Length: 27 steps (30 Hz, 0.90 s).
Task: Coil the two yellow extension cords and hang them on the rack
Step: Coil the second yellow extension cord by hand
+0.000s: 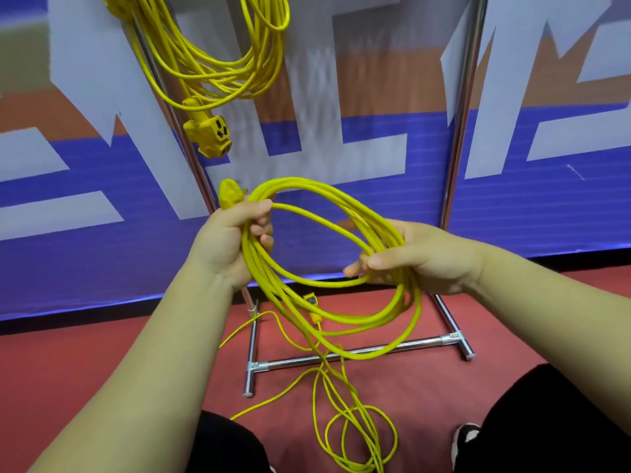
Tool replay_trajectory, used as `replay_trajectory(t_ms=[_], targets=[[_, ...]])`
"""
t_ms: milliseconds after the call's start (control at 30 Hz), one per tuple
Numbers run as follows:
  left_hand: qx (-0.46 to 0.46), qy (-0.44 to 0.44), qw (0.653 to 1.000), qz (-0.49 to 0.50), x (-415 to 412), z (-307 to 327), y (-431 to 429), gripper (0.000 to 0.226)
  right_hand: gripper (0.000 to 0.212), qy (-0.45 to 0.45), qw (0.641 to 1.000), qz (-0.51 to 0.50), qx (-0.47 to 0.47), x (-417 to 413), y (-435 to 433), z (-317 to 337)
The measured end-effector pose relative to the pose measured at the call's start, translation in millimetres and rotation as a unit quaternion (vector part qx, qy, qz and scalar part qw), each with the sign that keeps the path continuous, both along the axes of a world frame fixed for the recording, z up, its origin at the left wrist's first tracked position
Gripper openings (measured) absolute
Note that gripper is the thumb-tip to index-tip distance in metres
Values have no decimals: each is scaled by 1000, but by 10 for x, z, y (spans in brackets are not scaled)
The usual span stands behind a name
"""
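One yellow extension cord (218, 66) hangs coiled at the rack's upper left, its socket end (209, 133) dangling below. The second yellow cord (327, 199) forms several loops between my hands. My left hand (235, 240) grips the loops together, with the plug (229, 194) sticking up above my fist. My right hand (420, 257) pinches the loops on the opposite side. The rest of this cord (355, 425) trails loose on the floor, and its socket end (312, 303) shows behind the loops.
The chrome rack has two uprights (461, 131) and a floor base bar (351, 353) in front of a blue, white and orange banner wall (341, 131). The floor (85, 363) is red. My black-trousered knees and one shoe (466, 442) are at the bottom.
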<state>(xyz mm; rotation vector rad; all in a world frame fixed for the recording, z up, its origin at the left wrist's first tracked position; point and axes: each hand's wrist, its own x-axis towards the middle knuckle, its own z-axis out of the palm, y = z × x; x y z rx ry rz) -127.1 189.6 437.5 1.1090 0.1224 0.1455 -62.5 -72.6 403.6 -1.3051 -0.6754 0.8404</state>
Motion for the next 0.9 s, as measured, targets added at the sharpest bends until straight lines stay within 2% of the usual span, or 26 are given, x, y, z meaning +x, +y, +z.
replay_trajectory(t_ms=[100, 167, 267, 367, 533, 633, 767, 833, 900], targets=[[-25, 15, 1000, -4, -18, 17, -21, 6, 40, 36, 999, -9, 13, -6, 7, 71], [-25, 5, 1000, -19, -29, 8, -37, 6, 38, 19, 998, -66, 7, 28, 24, 95], [6, -7, 998, -57, -50, -30, -47, 15, 19, 10, 985, -167, 30, 35, 87, 98], [26, -10, 998, -51, -77, -36, -44, 16, 18, -1, 974, -221, 42, 8, 122, 92], [65, -3, 997, -45, -120, -35, -128, 6, 17, -130, 958, -252, -50, 26, 100, 65], [86, 13, 995, -56, -128, -22, -158, 17, 18, -143, 956, -246, -68, 32, 91, 50], [88, 26, 991, -95, -157, 15, -199, 3, 11, -158, 953, -239, -100, 59, 91, 48], [90, 47, 988, -117, -166, 24, -219, 14, 6, -161, 951, -236, -119, 75, 86, 71], [88, 64, 985, -134, -165, 31, -230, 22, 11, -179, 946, -228, -142, 91, 71, 82]])
